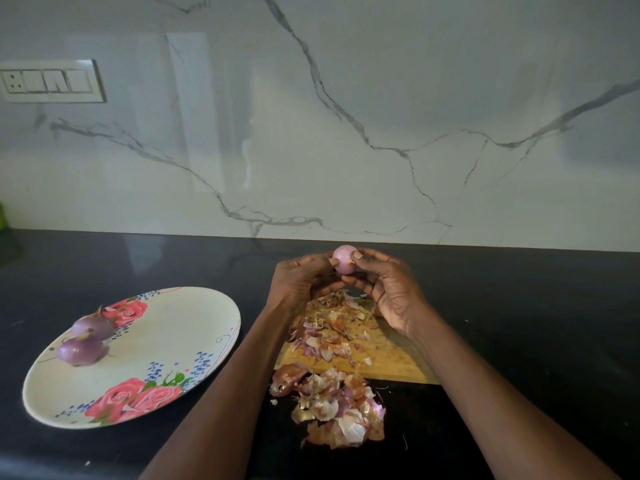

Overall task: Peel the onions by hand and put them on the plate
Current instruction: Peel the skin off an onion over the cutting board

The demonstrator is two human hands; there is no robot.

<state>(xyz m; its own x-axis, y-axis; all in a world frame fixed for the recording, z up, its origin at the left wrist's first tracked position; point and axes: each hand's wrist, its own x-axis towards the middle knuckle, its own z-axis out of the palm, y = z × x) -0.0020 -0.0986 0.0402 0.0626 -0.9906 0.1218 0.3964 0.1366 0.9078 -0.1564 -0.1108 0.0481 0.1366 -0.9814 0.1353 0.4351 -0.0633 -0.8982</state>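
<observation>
Both hands pinching one peeled onion (344,259) above the cutting board (388,355).
Left hand (301,282) and right hand (391,289) grip opposite sides; two onions (86,341) on plate (166,341).

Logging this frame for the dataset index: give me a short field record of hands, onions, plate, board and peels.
left hand: holds onion, fingers curled round it
right hand: holds same onion
held onion: pale pink, above cutting board's far end
plate: floral, left of the arms, two onions on its left part
cutting board: wooden, peels on it
peels: heap on counter in front of the board
</observation>
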